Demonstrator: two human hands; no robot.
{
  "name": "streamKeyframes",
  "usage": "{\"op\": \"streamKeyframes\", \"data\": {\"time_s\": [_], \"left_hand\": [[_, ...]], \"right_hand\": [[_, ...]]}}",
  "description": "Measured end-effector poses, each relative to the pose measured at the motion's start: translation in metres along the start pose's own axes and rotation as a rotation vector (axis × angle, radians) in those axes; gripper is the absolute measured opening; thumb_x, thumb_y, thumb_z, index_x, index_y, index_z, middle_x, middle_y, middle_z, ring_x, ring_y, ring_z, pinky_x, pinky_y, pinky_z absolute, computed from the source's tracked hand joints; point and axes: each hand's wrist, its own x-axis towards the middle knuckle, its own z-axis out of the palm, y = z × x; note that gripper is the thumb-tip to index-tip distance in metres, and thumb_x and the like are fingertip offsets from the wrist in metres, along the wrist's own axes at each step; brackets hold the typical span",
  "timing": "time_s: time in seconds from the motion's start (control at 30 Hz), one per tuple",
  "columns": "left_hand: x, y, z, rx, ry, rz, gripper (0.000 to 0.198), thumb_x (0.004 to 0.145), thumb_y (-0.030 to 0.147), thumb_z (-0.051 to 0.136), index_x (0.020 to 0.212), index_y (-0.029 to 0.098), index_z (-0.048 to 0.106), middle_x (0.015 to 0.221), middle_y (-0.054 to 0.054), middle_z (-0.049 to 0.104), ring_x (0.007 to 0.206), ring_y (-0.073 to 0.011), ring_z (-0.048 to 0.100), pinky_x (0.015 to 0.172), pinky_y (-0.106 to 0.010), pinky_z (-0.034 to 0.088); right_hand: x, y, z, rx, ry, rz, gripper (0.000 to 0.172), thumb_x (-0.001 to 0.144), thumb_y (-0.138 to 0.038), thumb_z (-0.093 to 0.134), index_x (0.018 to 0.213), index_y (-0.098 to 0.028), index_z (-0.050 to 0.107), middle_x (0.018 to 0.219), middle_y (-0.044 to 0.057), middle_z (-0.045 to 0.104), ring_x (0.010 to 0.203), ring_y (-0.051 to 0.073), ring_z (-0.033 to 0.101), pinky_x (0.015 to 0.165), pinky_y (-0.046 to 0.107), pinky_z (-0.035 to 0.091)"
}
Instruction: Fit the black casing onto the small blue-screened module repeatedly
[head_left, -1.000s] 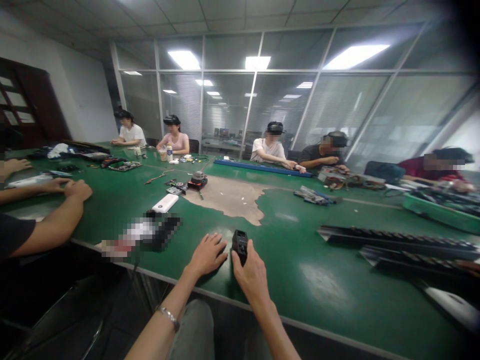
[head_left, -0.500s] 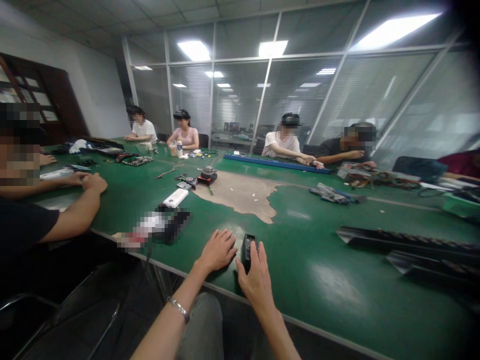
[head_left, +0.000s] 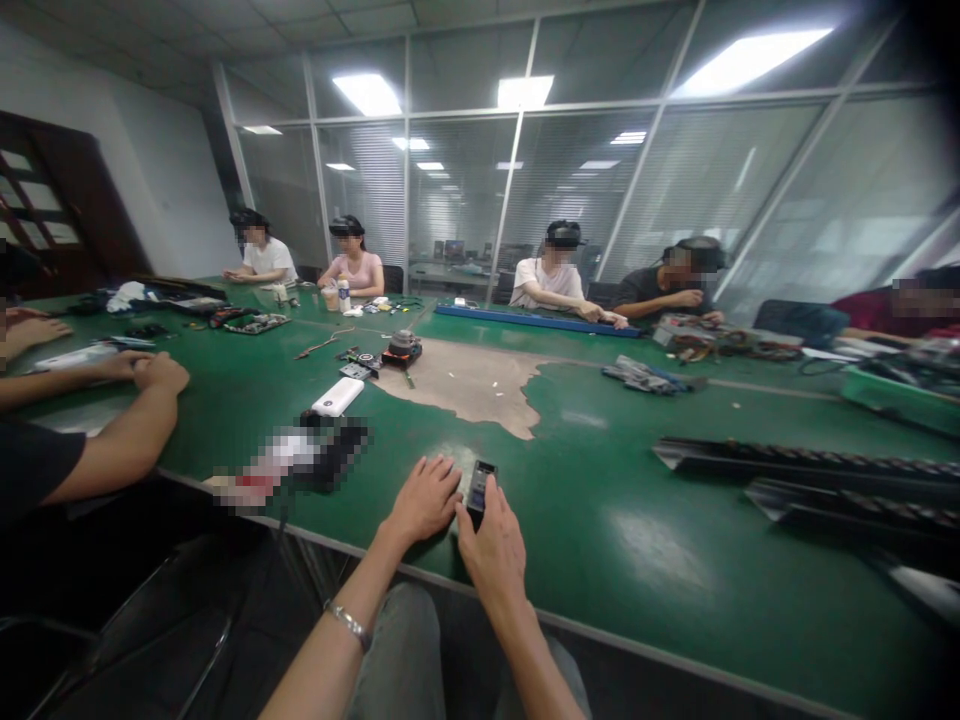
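Since the earlier frame, the small black handheld device [head_left: 480, 488] has turned in the right hand [head_left: 491, 550], its face now angled up toward the head camera; any markings on it are too small to read. From the left, a co-worker's hands [head_left: 154, 373] rest one over the other on the green work-table mat [head_left: 600, 560]. A white power bank [head_left: 337, 396] lies farther out. The left hand [head_left: 424, 500] sits flat on the mat near its front edge, fingers spread, just beside the device, with a silver bracelet [head_left: 349, 622] at the wrist. The right hand's fingers wrap the device's lower end, hiding it. The hands are apart. Dark ribbed rails [head_left: 802, 488] lie well to the right.
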Motion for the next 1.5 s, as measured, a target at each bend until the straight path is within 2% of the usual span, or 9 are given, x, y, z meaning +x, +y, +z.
{"op": "streamKeyframes", "data": {"time_s": [0.13,0.3,0.4,0.5,0.6,0.73,1.0,1.27,1.5], "left_hand": [[0.000,0.001,-0.001,-0.020,-0.018,-0.010,0.043,0.096,0.034,0.035,0.137,0.024,0.043,0.147,-0.006,0.041,0.139,-0.0241,0.029,0.116,-0.047,0.019],[0.000,-0.005,-0.003,-0.113,-0.074,-0.013,0.052,0.088,0.023,0.042,0.140,0.026,0.042,0.150,-0.004,0.036,0.142,-0.0226,0.024,0.117,-0.048,0.013],[-0.001,-0.009,-0.008,-0.211,-0.110,0.004,0.056,0.087,0.032,0.047,0.142,0.028,0.038,0.152,-0.004,0.032,0.141,-0.0234,0.026,0.117,-0.051,0.010],[-0.001,-0.011,-0.014,-0.278,-0.133,0.046,0.062,0.086,0.055,0.050,0.142,0.029,0.039,0.151,-0.005,0.035,0.140,-0.0254,0.029,0.116,-0.052,0.006],[-0.001,-0.009,-0.016,-0.273,-0.169,0.077,0.086,0.073,0.074,0.054,0.143,0.027,0.037,0.150,-0.008,0.036,0.141,-0.0289,0.027,0.116,-0.053,0.003],[-0.001,-0.003,-0.013,-0.210,-0.158,0.078,0.107,0.059,0.084,0.057,0.145,0.025,0.034,0.151,-0.012,0.034,0.141,-0.0322,0.025,0.116,-0.054,0.002],[0.002,0.008,-0.009,-0.149,-0.102,0.069,0.099,0.066,0.084,0.051,0.144,0.025,0.034,0.148,-0.012,0.039,0.139,-0.0319,0.030,0.115,-0.055,0.009],[-0.002,0.022,-0.003,-0.117,-0.068,-0.028,0.086,0.077,0.076,0.047,0.144,0.022,0.035,0.149,-0.013,0.037,0.140,-0.0327,0.028,0.114,-0.057,0.010],[-0.013,0.032,-0.015,-0.155,-0.028,0.105,0.066,0.083,0.059,0.056,0.139,0.026,0.043,0.145,-0.011,0.043,0.137,-0.0297,0.033,0.115,-0.055,0.015]], "right_hand": [[0.010,-0.009,-0.011,0.031,0.019,0.002,0.063,0.088,-0.044,0.047,0.139,-0.007,0.041,0.133,0.022,0.052,0.121,0.031,0.051,0.100,0.045,0.041],[0.027,-0.013,-0.043,0.140,0.106,-0.027,0.065,0.088,-0.046,0.049,0.141,-0.011,0.039,0.138,0.016,0.050,0.125,0.026,0.049,0.103,0.039,0.040],[0.032,0.008,-0.062,0.128,0.154,-0.023,0.065,0.087,-0.048,0.049,0.142,-0.014,0.039,0.138,0.014,0.051,0.126,0.025,0.049,0.105,0.039,0.038],[0.026,0.043,-0.071,0.063,0.087,0.004,0.066,0.085,-0.049,0.050,0.140,-0.013,0.042,0.135,0.014,0.054,0.123,0.026,0.052,0.103,0.041,0.041],[0.017,0.073,-0.072,0.010,0.023,0.033,0.065,0.086,-0.048,0.050,0.140,-0.012,0.042,0.134,0.015,0.054,0.123,0.027,0.052,0.102,0.042,0.042],[0.009,0.092,-0.065,0.002,-0.004,-0.042,0.064,0.086,-0.045,0.049,0.141,-0.013,0.040,0.136,0.014,0.052,0.124,0.026,0.050,0.104,0.042,0.041],[0.005,0.094,-0.065,-0.006,0.032,-0.071,0.076,0.084,-0.045,0.054,0.147,-0.015,0.026,0.148,0.014,0.037,0.134,0.028,0.037,0.108,0.047,0.035],[0.005,0.095,-0.065,0.014,0.040,-0.024,0.089,0.083,-0.049,0.055,0.151,-0.015,0.010,0.149,0.016,0.034,0.133,0.030,0.038,0.106,0.048,0.036],[0.004,0.099,-0.061,-0.001,0.051,0.008,0.080,0.085,-0.050,0.052,0.149,-0.014,0.020,0.141,0.016,0.045,0.126,0.029,0.046,0.102,0.048,0.040]]}}
